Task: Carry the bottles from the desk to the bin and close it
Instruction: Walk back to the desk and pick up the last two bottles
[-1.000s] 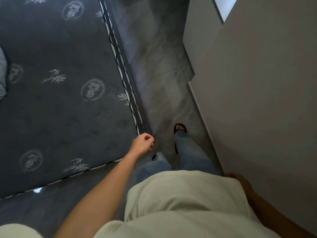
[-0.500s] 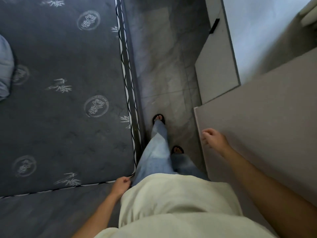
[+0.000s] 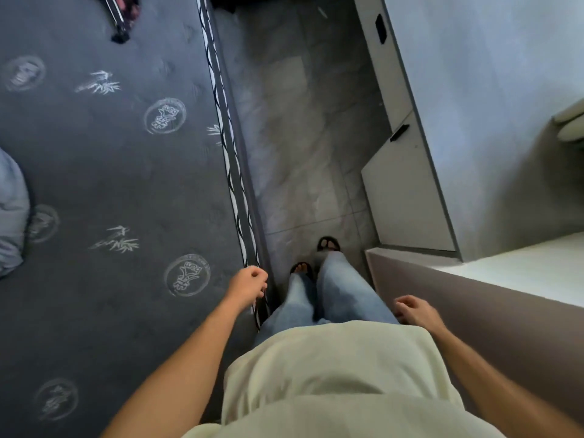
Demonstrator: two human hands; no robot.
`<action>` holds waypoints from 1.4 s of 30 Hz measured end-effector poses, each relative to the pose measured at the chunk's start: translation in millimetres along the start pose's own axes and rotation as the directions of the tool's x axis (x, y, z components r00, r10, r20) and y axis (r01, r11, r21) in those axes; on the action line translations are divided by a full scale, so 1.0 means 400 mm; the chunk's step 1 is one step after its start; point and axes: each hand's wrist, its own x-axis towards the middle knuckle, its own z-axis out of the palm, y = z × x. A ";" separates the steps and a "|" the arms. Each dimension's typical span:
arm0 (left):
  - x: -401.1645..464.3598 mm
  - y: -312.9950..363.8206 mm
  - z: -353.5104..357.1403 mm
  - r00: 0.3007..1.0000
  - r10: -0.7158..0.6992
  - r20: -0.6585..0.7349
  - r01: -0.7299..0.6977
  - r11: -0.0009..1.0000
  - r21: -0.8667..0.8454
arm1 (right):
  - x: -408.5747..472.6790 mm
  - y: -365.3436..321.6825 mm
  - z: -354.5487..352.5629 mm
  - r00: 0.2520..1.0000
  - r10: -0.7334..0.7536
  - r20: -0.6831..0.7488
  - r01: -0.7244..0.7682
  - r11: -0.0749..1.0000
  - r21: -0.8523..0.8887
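Left hand (image 3: 249, 287) forward, right hand (image 3: 417, 311) withdrawn

dark grey mattress (image 3: 110, 172) fills the left side, pale bluish bundle (image 3: 11, 213) lying on it at the left edge and some dark thing (image 3: 119, 25) up top, while two sandalled feet (image 3: 328, 245) stand on the grey tiled floor (image 3: 300, 137) mid-frame

The mattress (image 3: 110, 172) on the left is dark grey quilted cloth, matt, with paler emblems; its edge trim (image 3: 233, 184) is woven black-and-white tape. The floor tiles (image 3: 300, 137) are grey, stone-look, faintly glossy. The cabinet doors (image 3: 407, 197) at right are smooth, matt and pale. The jeans (image 3: 341, 295) are denim, the shirt (image 3: 331, 374) cream cloth.
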 end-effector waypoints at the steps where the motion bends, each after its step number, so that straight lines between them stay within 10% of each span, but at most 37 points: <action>1: 0.030 0.070 -0.020 0.999 0.031 -0.010 -0.030 1.000 0.008 | 0.009 -0.009 -0.015 1.000 0.010 0.003 -0.010 0.999 -0.030; 9: 0.193 0.455 -0.118 0.992 0.121 -0.039 -0.116 0.986 0.117 | 0.147 -0.188 -0.158 0.995 0.067 0.068 -0.064 0.997 -0.052; 28: 0.376 0.635 -0.450 0.984 -0.177 0.024 0.158 0.926 0.342 | 0.520 -1.178 -0.494 0.975 -0.215 -0.057 0.221 0.966 0.133; 42: 0.694 1.459 -0.594 0.972 0.172 0.161 -0.226 0.873 0.431 | 0.526 -1.196 -0.510 0.985 0.161 -0.058 -0.136 0.942 0.306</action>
